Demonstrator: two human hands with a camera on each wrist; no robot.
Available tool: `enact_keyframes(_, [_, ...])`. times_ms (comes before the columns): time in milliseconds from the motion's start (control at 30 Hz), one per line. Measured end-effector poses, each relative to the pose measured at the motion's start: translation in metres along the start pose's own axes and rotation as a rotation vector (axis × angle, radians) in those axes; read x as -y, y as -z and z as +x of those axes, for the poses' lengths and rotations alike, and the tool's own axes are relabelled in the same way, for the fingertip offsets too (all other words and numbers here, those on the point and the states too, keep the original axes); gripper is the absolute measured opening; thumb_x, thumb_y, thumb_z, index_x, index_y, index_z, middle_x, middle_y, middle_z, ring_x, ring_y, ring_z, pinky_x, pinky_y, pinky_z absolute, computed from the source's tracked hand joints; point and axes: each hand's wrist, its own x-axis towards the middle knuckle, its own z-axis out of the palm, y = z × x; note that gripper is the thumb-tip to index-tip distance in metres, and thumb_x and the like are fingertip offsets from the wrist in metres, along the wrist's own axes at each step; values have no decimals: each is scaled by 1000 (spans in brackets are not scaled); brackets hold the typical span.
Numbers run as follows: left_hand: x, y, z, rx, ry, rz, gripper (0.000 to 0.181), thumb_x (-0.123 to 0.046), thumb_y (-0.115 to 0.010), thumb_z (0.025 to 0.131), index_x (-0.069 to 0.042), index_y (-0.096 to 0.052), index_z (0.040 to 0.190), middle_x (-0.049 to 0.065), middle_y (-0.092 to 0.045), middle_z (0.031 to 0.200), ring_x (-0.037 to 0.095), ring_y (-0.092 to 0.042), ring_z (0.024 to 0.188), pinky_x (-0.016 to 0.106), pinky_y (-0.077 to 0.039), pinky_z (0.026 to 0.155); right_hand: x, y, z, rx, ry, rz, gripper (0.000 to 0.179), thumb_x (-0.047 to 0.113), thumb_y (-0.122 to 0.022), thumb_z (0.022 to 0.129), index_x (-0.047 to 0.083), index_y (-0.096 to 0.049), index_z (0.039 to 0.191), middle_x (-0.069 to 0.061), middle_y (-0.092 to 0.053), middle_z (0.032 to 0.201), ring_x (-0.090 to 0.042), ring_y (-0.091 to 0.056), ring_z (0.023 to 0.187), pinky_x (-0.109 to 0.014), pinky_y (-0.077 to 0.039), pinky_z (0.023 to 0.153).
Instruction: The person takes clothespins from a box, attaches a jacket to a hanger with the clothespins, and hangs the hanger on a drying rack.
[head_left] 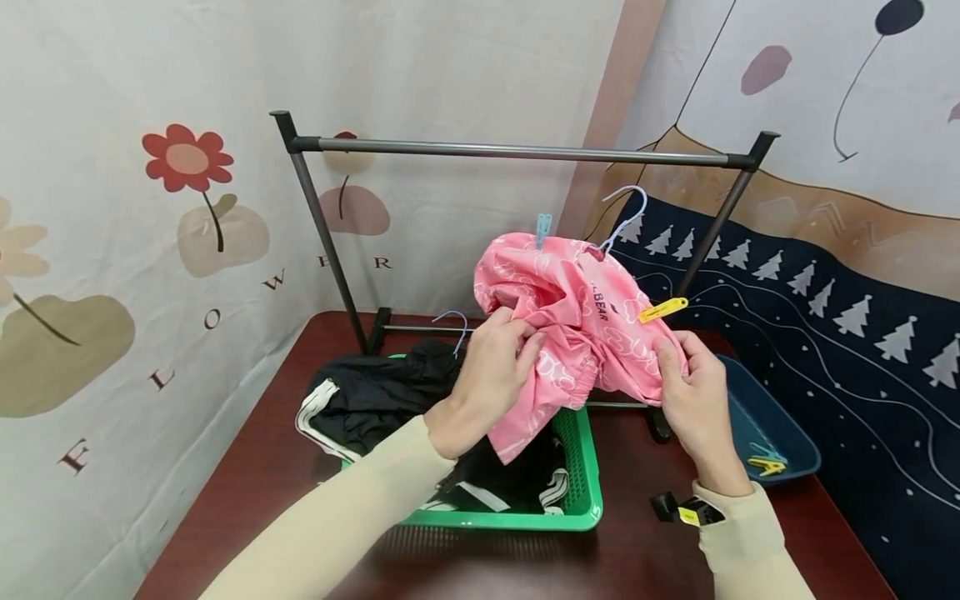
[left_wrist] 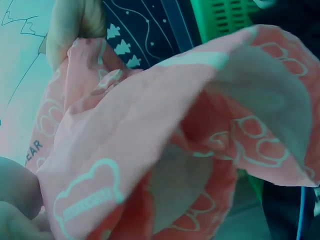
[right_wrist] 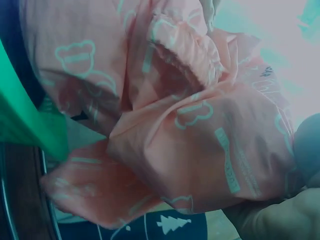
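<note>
A pink garment [head_left: 555, 283] with white bear outlines, dark lettering and a gathered elastic cuff [right_wrist: 190, 52] is held up over a green basket. My left hand [head_left: 491, 371] pinches its fabric near the middle. At its right edge, my right hand [head_left: 693, 400] grips the cloth between thumb and fingers. A pale hanger [head_left: 633, 200] pokes its hook out at the top; the rest of it is hidden by the cloth. One blue clothespin [head_left: 543, 229] stands at the top edge, and a yellow clothespin [head_left: 663, 310] sits on the right side. Loose folds fill the left wrist view.
Behind the garment stands a metal clothes rack [head_left: 517, 152]. Dark clothes [head_left: 390, 379] with white trim lie in the green basket [head_left: 525, 521], with another hanger hook [head_left: 453, 317] above them. To the right, a blue tray [head_left: 795, 437] holds several clothespins [head_left: 767, 462].
</note>
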Motion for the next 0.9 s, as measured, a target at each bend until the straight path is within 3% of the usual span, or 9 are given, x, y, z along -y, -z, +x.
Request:
enact_keyframes(133, [-9, -15, 5, -17, 41, -87, 19, -13, -78, 113, 0, -87, 104, 14, -72, 100, 28, -72, 90, 35, -59, 79, 1, 7, 2, -30, -3, -20, 31, 28, -65, 121, 1, -74, 132, 10, -61, 84, -8, -58, 66, -17, -49, 58])
enact_keyframes(333, [-20, -39, 12, -103, 104, -212, 20, -14, -78, 112, 1, -87, 101, 15, -72, 95, 27, -69, 84, 26, -48, 72, 5, 14, 5, -82, 33, -16, 30, 25, -67, 121, -2, -75, 127, 9, -60, 85, -8, -55, 68, -16, -47, 59])
enact_keyframes(633, [-32, -71, 21, -191, 156, -399, 22, -18, -77, 113, 0, -87, 104, 14, -78, 106, 24, -71, 92, 21, -49, 76, 4, 26, 14, -147, 44, -36, 29, 25, -66, 121, -1, -76, 129, 12, -58, 83, -5, -54, 66, -14, -45, 58])
enact_keyframes(767, [-30, -86, 22, -174, 220, -469, 22, -20, -78, 113, -1, -87, 106, 13, -80, 111, 21, -74, 98, 19, -53, 80, 1, 29, 16, -146, 28, -72, 31, 28, -65, 122, 1, -76, 132, 12, -57, 82, -4, -54, 65, -14, -44, 58])
enact_keyframes(900, [-25, -98, 20, -90, 266, -483, 20, -20, -79, 112, -2, -88, 114, 12, -80, 119, 20, -76, 106, 20, -55, 85, -2, 29, 16, -144, 18, -107, 33, 29, -64, 122, 0, -76, 132, 11, -56, 82, -5, -53, 67, -15, -43, 57])
